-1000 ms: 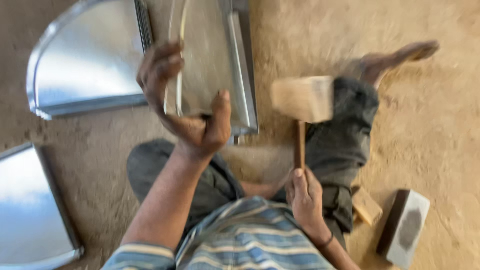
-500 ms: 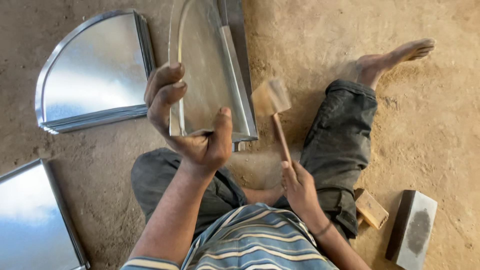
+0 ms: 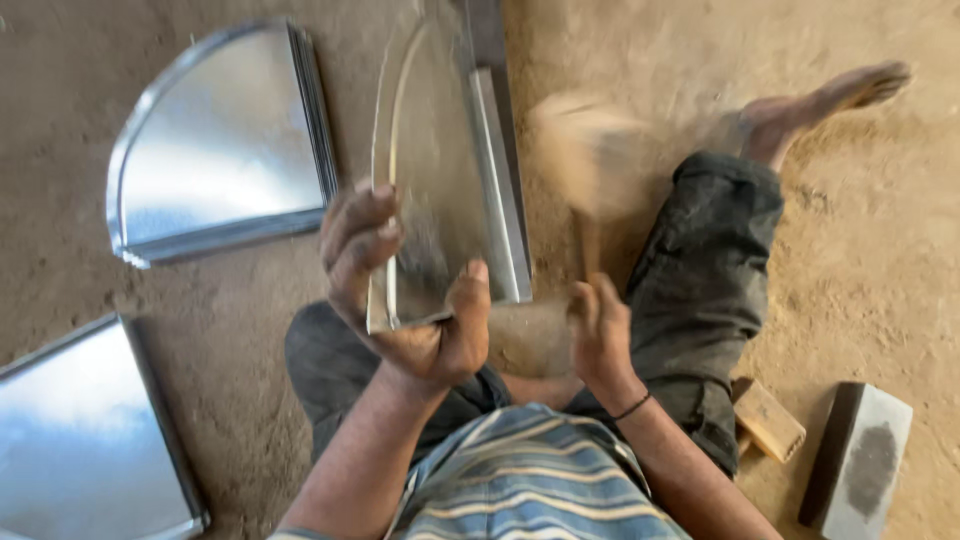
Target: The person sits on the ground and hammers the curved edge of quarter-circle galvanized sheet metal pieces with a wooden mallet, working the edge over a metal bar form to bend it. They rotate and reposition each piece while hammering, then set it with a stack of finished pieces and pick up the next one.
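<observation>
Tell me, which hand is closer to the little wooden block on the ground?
The right hand. It grips the mallet handle just up and left of the wooden block. The left hand is farther left, holding the metal sheet.

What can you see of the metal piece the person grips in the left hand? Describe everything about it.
The metal piece is a thin, shiny grey sheet, like galvanised steel, shaped as a quarter circle with a curved left edge and a folded straight rim on the right. It stands tilted up from the sandy floor, over the lap. The left hand clasps its near corner, fingers on the curved edge, thumb on the face. The blurred wooden mallet is beside its right rim; contact cannot be told.
</observation>
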